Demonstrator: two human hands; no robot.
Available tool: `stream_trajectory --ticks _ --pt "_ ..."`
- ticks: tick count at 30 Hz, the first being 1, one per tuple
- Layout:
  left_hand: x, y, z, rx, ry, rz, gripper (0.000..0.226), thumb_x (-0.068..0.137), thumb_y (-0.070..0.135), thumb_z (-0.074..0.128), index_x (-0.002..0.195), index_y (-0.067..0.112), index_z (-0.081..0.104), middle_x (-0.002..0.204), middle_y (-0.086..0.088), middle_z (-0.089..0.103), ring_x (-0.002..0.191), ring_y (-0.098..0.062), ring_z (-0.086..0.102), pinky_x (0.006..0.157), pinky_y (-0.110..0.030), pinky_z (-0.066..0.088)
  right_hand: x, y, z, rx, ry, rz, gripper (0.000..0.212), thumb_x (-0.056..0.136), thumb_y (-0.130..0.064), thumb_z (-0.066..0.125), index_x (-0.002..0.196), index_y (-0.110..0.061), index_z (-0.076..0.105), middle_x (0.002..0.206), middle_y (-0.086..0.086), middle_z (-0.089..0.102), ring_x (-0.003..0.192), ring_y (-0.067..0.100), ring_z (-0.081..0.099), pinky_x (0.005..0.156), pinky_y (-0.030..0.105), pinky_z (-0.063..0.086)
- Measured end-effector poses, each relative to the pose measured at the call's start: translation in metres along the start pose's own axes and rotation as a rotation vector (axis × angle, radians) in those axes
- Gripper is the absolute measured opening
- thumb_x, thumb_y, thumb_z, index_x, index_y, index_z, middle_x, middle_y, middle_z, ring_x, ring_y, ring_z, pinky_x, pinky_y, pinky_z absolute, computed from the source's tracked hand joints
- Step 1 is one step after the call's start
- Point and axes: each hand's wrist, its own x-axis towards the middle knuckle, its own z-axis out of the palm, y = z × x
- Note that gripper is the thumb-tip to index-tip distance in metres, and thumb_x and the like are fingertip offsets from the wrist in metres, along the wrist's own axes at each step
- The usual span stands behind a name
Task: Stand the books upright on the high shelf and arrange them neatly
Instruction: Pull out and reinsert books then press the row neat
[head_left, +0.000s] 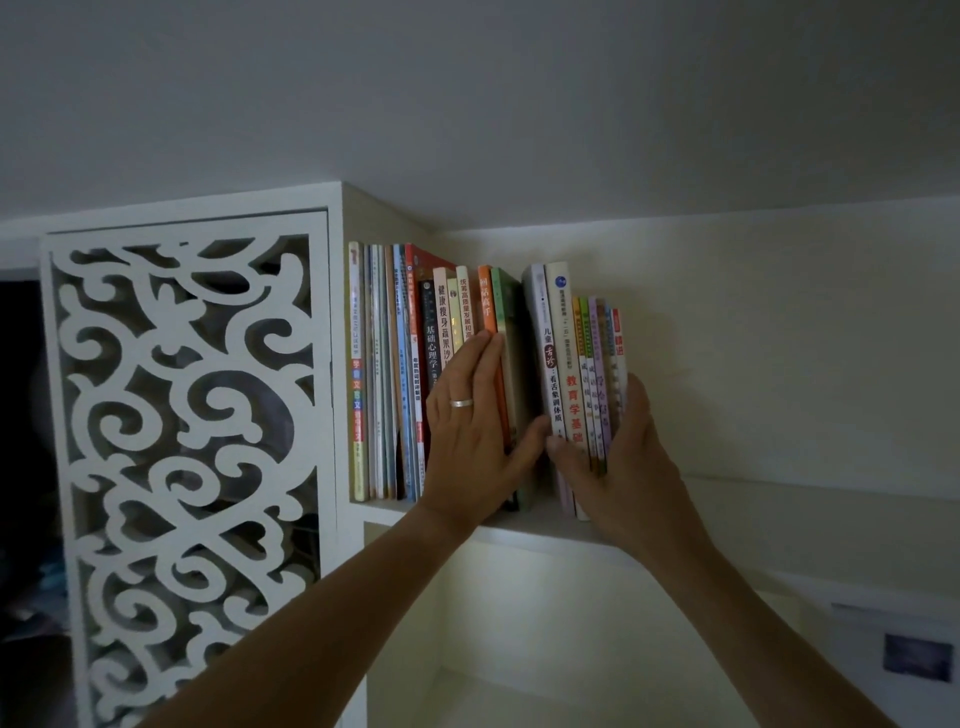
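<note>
In the head view, a row of books is standing upright on the high shelf (524, 535), which is running from the picture's centre out toward 3 o'clock, just under the ceiling. The row is splitting into two groups with a dark gap between them.

The left group of books (395, 374) is sitting at about 9 o'clock from the gap, its first spine touching the white side panel of the cabinet. The left hand (470, 426) is lying flat against the spines of this group, fingers straight and close together, fingertips reaching up onto an orange book (485, 301) and the green book (501, 301) beside it. A silver ring (461, 402) is showing on one finger. Its thumb is stretching toward 3 o'clock, across the gap.

The right group of books (576, 364) is standing at 3 o'clock from the gap, leaning slightly, with two taller white spines on its left and thinner coloured spines on its right. The right hand (618, 462) is clasping this group: the thumb is pressing on the spines low down, and the fingers are wrapping round the outer book at the 3 o'clock end.

At 9 o'clock in the picture, a white fretwork door (182, 426) with curling cut-outs is covering the neighbouring cabinet section. Below the shelf, at 6 o'clock, a pale open compartment (519, 649) is showing.
</note>
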Motion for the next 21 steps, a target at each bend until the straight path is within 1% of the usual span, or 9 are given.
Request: stream_trajectory --ticks 1,3,6,9,12,15,17,19,21 --pt "0.0 0.0 0.0 0.005 -0.002 -0.001 0.083 0.094 0.052 0.059 0.157 0.005 0.033 0.163 -0.01 0.028 0.153 -0.019 0.026 0.126 -0.042 0.021 0.001 0.0 0.0 0.014 -0.01 0.004 0.114 0.072 -0.085 0.055 0.157 -0.031 0.001 0.15 0.004 0.042 0.123 0.023 0.06 0.088 0.049 0.061" --pt "-0.001 0.001 0.0 0.02 0.008 -0.003 0.076 0.097 0.045 0.056 0.157 0.005 0.033 0.163 -0.011 0.029 0.152 -0.02 0.028 0.125 -0.044 0.025 0.002 0.0 0.001 0.022 -0.031 0.016 0.119 0.071 -0.07 0.072 0.156 -0.036 -0.004 0.149 0.004 0.042 0.124 0.024 0.059 0.092 0.05 0.06" --pt "-0.002 0.003 -0.002 0.012 0.033 0.011 0.062 0.104 0.033 0.047 0.157 0.004 0.034 0.163 -0.012 0.03 0.151 -0.023 0.03 0.121 -0.05 0.03 0.002 -0.001 0.002 0.008 0.005 0.047 0.117 0.07 -0.065 0.07 0.155 -0.04 -0.007 0.143 0.006 0.047 0.115 0.024 0.062 0.088 0.047 0.061" --pt "-0.003 0.002 -0.003 -0.009 0.035 0.058 0.054 0.104 0.023 0.04 0.155 0.007 0.039 0.163 -0.015 0.029 0.152 -0.026 0.029 0.119 -0.054 0.031 0.003 0.001 -0.002 0.064 0.091 0.095 0.117 0.064 -0.064 0.071 0.154 -0.039 0.0 0.137 0.005 0.049 0.111 0.025 0.062 0.084 0.048 0.062" --pt "-0.001 0.002 -0.004 0.1 -0.031 0.15 0.05 0.101 0.028 0.039 0.147 0.015 0.052 0.163 -0.02 0.029 0.154 -0.033 0.025 0.124 -0.053 0.023 0.004 0.006 -0.004 0.101 0.134 0.141 0.118 0.065 -0.052 0.083 0.154 -0.034 0.006 0.134 0.004 0.049 0.112 0.026 0.061 0.083 0.049 0.062" --pt "0.009 -0.002 -0.015 0.302 -0.241 0.423 0.044 0.1 0.032 0.039 0.125 0.014 0.07 0.158 -0.019 0.043 0.156 -0.033 0.023 0.128 -0.056 0.01 0.005 0.006 -0.004 0.094 0.141 0.169 0.123 0.063 -0.048 0.087 0.154 -0.033 0.005 0.131 0.006 0.048 0.11 0.028 0.061 0.081 0.052 0.062" --pt "0.022 0.001 -0.029 0.474 -0.443 0.609 0.045 0.1 0.038 0.038 0.114 0.015 0.074 0.139 -0.015 0.063 0.151 -0.034 0.035 0.128 -0.058 0.008 0.006 0.005 -0.003 0.082 0.142 0.168 0.125 0.063 -0.05 0.087 0.154 -0.033 0.004 0.132 0.007 0.048 0.109 0.028 0.061 0.08 0.052 0.062" --pt "0.035 0.004 -0.04 0.635 -0.619 0.727 0.055 0.099 0.045 0.031 0.111 0.017 0.076 0.121 -0.011 0.071 0.138 -0.033 0.05 0.127 -0.059 0.005 0.005 0.005 -0.003 0.073 0.134 0.164 0.124 0.065 -0.05 0.086 0.154 -0.034 0.002 0.133 0.007 0.047 0.109 0.028 0.061 0.079 0.051 0.062" --pt "0.048 0.004 -0.048 0.771 -0.779 0.84 0.064 0.097 0.05 0.022 0.119 0.021 0.073 0.123 -0.009 0.07 0.131 -0.032 0.053 0.125 -0.058 0.004 0.004 0.005 -0.003 0.073 0.131 0.16 0.123 0.066 -0.052 0.084 0.154 -0.035 0.0 0.133 0.007 0.047 0.109 0.028 0.061 0.079 0.051 0.062"
